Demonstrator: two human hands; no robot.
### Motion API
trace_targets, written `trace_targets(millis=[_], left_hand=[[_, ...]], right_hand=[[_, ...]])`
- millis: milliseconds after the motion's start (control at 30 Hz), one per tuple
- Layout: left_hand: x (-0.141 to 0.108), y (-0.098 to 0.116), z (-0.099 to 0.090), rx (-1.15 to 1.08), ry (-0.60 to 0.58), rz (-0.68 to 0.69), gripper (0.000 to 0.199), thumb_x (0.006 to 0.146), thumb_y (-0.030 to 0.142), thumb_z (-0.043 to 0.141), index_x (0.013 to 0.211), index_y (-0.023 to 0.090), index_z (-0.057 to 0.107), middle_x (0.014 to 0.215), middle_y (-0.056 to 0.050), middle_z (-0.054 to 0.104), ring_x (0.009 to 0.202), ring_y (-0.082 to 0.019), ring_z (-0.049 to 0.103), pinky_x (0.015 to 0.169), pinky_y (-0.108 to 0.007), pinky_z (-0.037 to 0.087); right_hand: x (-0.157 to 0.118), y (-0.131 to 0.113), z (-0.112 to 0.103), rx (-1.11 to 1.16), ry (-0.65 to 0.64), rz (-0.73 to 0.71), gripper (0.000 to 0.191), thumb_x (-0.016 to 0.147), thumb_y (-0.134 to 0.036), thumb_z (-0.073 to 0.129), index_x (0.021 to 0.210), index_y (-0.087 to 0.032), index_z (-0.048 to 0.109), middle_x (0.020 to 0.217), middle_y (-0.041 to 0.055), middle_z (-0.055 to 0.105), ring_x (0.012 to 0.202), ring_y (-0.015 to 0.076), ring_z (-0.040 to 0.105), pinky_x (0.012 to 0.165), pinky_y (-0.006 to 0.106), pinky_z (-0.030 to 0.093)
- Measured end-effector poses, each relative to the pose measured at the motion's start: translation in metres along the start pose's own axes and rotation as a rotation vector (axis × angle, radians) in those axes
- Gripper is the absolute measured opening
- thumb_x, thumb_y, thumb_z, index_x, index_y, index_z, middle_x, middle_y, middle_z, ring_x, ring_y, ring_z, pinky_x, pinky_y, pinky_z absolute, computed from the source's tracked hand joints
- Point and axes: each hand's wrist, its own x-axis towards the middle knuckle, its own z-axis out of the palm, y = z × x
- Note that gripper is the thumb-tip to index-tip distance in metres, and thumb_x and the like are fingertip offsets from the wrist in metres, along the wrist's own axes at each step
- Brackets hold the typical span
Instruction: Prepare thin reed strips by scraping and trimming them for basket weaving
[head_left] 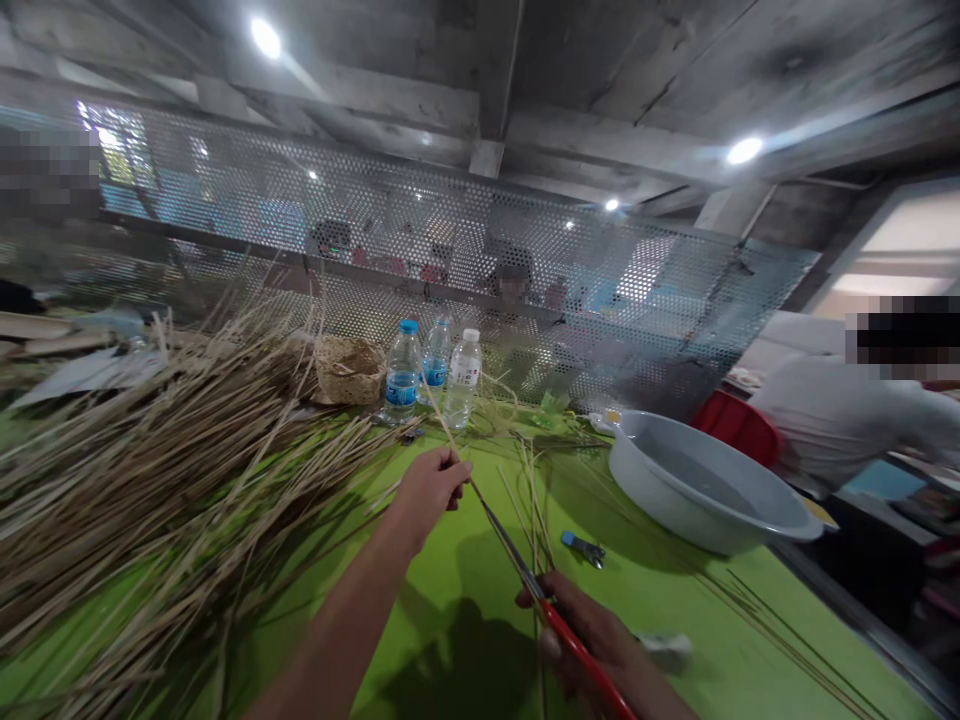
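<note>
My left hand [433, 490], in the middle, pinches a thin pale plant strip [437, 408] between thumb and fingers. The strip's upper part slants up past the bottles. At the lower right my right hand [592, 640] is wrapped round red-handled scissors [581, 655]. Their long, narrow metal blades point up and left, with the tip close to my left fingertips. Along the blades the strip is hard to tell apart from the metal. Between my hands and the basin lie several loose strips [534, 500] and a small blue-ended metal clipper [583, 549].
A large pile of dry strips [150, 470] covers the left side of the green table [450, 640]. Behind stand a woven basket [349, 370] and bottles [403, 375]. A pale basin [675, 500] stands at right, near a person in white [832, 410]. A perforated metal screen [420, 230] rises behind.
</note>
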Motion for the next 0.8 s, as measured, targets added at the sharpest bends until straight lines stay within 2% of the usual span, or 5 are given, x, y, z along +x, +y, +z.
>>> trace_targets(millis=[200,400,633,800], left_hand=[[-0.006,0.006,0.004,0.026,-0.014,-0.008,0.022,0.074,0.032,0.061,0.06,0.02,0.048,0.05,0.005,0.048,0.045,-0.008,0.044,0.048,-0.022,0.036],[-0.006,0.005,0.004,0.033,-0.014,-0.006,0.021,0.075,0.031,0.06,0.061,0.02,0.048,0.051,0.005,0.048,0.046,-0.009,0.044,0.047,-0.022,0.036],[-0.007,0.005,0.005,0.034,-0.018,-0.017,0.021,0.076,0.031,0.059,0.062,0.019,0.048,0.051,0.006,0.048,0.045,-0.008,0.044,0.047,-0.021,0.036],[-0.008,0.009,0.004,0.023,-0.004,-0.025,0.02,0.076,0.032,0.058,0.065,0.019,0.049,0.054,0.004,0.051,0.046,-0.008,0.045,0.049,-0.021,0.038]], right_hand=[[0.0,-0.006,-0.005,-0.046,-0.009,-0.008,0.053,0.077,-0.064,0.059,0.109,-0.022,0.063,0.075,0.0018,0.061,0.066,0.0171,0.054,0.061,0.028,0.047],[-0.001,-0.004,-0.002,-0.002,0.012,0.014,0.047,0.076,-0.06,0.062,0.105,-0.022,0.064,0.077,0.0013,0.06,0.065,0.0151,0.053,0.059,0.025,0.045],[0.002,0.006,0.004,0.059,0.022,0.024,0.043,0.075,-0.056,0.064,0.102,-0.022,0.061,0.072,-0.0026,0.053,0.055,0.0098,0.043,0.05,0.021,0.036],[0.004,0.01,0.005,0.059,0.014,0.032,0.041,0.076,-0.054,0.065,0.1,-0.022,0.061,0.072,-0.0034,0.05,0.055,0.0089,0.042,0.05,0.02,0.035]])
